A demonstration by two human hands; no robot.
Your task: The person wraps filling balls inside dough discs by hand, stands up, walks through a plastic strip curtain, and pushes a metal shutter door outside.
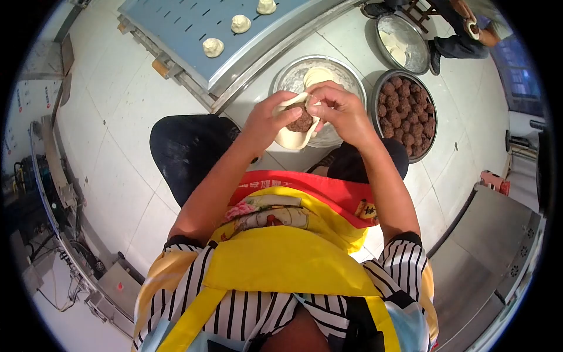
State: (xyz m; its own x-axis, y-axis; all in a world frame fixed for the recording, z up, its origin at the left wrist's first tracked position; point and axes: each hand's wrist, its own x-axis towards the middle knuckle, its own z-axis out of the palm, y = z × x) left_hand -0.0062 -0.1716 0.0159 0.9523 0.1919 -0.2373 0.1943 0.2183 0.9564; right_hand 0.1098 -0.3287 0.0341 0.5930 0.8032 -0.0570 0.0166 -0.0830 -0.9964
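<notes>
Dough cupping filling, left hand holding, right hand pinching

Red apron panel, white characters, illegible

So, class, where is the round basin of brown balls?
In the head view, the basin of brown balls sits right of centre, to the right of the person's right hand, just below the bowl of pale dough pieces at upper right.
</notes>
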